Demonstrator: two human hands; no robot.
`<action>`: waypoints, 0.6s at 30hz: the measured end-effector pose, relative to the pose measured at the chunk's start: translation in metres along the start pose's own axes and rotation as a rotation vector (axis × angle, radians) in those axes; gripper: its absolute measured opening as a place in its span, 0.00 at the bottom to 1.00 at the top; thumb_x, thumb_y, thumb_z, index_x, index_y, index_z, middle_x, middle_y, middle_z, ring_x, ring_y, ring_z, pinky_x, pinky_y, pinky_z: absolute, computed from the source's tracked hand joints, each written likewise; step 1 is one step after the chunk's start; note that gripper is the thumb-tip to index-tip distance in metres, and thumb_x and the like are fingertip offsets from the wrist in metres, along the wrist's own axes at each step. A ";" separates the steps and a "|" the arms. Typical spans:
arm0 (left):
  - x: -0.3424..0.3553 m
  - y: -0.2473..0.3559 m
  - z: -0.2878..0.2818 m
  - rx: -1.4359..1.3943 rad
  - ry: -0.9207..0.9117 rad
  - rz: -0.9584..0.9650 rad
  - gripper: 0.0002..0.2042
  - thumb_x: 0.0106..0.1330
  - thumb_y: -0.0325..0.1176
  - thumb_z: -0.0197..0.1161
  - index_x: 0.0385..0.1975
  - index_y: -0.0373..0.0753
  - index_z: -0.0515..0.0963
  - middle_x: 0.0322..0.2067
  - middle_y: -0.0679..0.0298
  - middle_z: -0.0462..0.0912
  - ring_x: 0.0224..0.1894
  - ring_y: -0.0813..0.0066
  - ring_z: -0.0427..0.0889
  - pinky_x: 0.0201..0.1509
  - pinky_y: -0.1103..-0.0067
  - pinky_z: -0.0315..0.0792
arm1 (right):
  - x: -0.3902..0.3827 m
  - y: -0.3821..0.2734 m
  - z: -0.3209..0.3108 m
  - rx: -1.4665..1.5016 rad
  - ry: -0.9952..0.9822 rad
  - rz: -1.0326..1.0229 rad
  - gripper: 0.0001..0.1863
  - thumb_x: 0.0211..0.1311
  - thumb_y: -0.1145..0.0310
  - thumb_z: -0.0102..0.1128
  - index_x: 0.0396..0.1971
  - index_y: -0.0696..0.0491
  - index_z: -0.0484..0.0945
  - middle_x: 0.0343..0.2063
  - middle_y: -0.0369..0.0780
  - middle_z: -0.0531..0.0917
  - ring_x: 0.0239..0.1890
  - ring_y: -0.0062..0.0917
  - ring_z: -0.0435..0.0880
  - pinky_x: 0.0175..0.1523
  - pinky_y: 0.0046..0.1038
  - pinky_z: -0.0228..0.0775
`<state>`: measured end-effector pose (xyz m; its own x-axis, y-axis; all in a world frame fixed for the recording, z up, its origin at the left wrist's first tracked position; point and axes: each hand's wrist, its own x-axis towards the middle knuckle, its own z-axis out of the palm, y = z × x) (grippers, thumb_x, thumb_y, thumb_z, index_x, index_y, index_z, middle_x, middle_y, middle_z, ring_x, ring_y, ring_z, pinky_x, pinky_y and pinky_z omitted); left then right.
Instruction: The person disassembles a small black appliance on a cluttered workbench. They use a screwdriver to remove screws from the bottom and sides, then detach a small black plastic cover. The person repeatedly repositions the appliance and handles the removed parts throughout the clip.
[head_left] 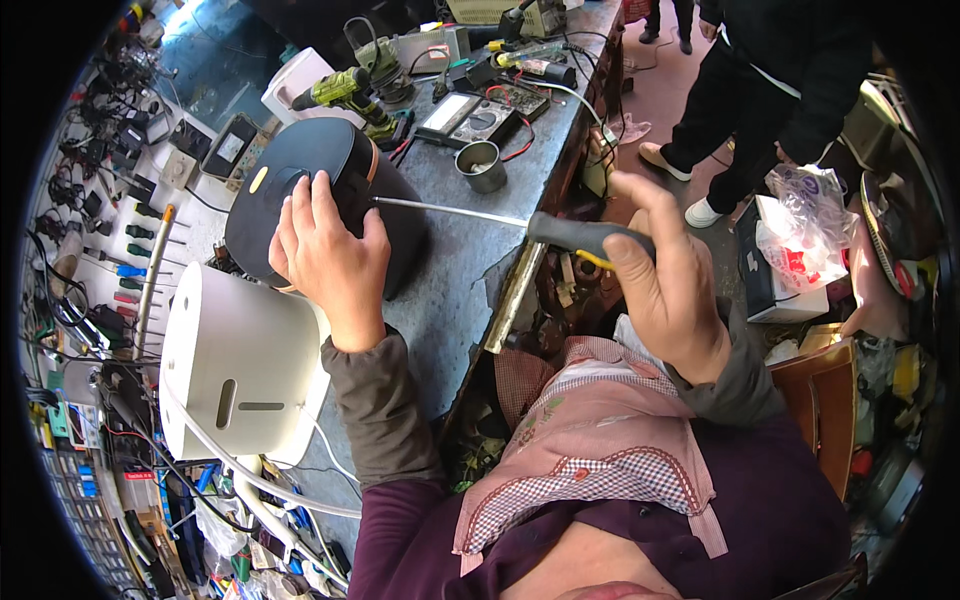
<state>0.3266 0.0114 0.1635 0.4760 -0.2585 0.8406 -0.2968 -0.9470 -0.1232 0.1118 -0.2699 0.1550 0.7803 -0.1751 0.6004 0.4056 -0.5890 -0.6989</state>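
A black rounded appliance [300,160] with a copper-coloured trim line lies tilted on the workbench. My left hand [335,245] rests flat on it, fingers stretched out close together, thumb near its edge. In my right hand [670,285] is a long screwdriver [580,234] with a dark grey handle and a yellow accent. Thumb and palm are around the handle, while the index finger is raised off it. The thin metal shaft points left, its tip at the appliance's side by the trim line. Whether the tip sits in a screw is too small to tell.
A white appliance housing [245,350] stands nearer on the bench. Beyond the black one are a green drill [340,92], a multimeter [468,120] and a metal cup [481,166]. Screwdrivers and cables crowd the left. Another person [760,100] stands at the right near a white box [785,290].
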 end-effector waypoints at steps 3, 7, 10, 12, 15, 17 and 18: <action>0.000 0.000 0.000 -0.005 0.004 -0.002 0.33 0.59 0.41 0.79 0.68 0.43 0.83 0.69 0.59 0.86 0.74 0.57 0.81 0.79 0.60 0.62 | 0.006 0.000 0.006 -0.116 0.103 -0.346 0.30 0.81 0.59 0.70 0.71 0.60 0.74 0.39 0.45 0.86 0.35 0.35 0.86 0.43 0.35 0.80; -0.001 0.000 -0.002 0.000 0.018 0.014 0.34 0.58 0.41 0.79 0.68 0.43 0.83 0.68 0.58 0.86 0.73 0.56 0.81 0.78 0.60 0.63 | 0.004 -0.002 0.011 0.030 0.145 -0.129 0.27 0.80 0.62 0.69 0.70 0.59 0.75 0.37 0.45 0.87 0.33 0.35 0.84 0.43 0.35 0.80; 0.002 0.000 -0.001 -0.027 0.004 0.001 0.34 0.58 0.42 0.79 0.68 0.42 0.83 0.68 0.58 0.86 0.74 0.55 0.80 0.78 0.59 0.62 | 0.003 -0.013 -0.004 -0.015 0.011 -0.106 0.25 0.76 0.71 0.69 0.69 0.59 0.75 0.41 0.46 0.88 0.38 0.34 0.84 0.48 0.36 0.80; 0.003 0.004 -0.001 -0.044 0.013 0.001 0.34 0.58 0.41 0.79 0.68 0.41 0.83 0.69 0.57 0.86 0.74 0.54 0.80 0.78 0.58 0.62 | -0.002 -0.011 0.008 -0.046 0.083 -0.308 0.27 0.76 0.71 0.70 0.70 0.60 0.74 0.46 0.48 0.87 0.41 0.33 0.85 0.50 0.35 0.81; 0.000 0.003 -0.003 -0.050 0.017 0.004 0.35 0.57 0.40 0.80 0.68 0.40 0.82 0.69 0.56 0.85 0.74 0.53 0.79 0.79 0.56 0.61 | 0.000 -0.005 0.013 -0.010 0.111 -0.272 0.29 0.77 0.70 0.69 0.72 0.61 0.73 0.50 0.50 0.86 0.43 0.32 0.85 0.51 0.35 0.80; -0.001 -0.001 -0.003 -0.053 0.014 -0.003 0.36 0.57 0.41 0.80 0.68 0.40 0.82 0.69 0.56 0.85 0.74 0.53 0.79 0.79 0.56 0.60 | -0.001 -0.001 -0.003 -0.011 0.002 -0.004 0.28 0.80 0.67 0.65 0.73 0.61 0.72 0.50 0.50 0.85 0.43 0.32 0.85 0.50 0.34 0.78; -0.002 -0.002 -0.003 -0.049 0.019 -0.001 0.36 0.57 0.41 0.80 0.68 0.40 0.82 0.69 0.56 0.85 0.74 0.53 0.79 0.79 0.56 0.60 | -0.002 -0.002 -0.007 -0.042 -0.033 -0.033 0.28 0.82 0.65 0.63 0.74 0.62 0.72 0.50 0.50 0.85 0.42 0.32 0.85 0.49 0.34 0.78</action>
<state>0.3239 0.0144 0.1638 0.4606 -0.2535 0.8507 -0.3371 -0.9365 -0.0965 0.1061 -0.2738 0.1573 0.7822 -0.1293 0.6094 0.4116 -0.6270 -0.6614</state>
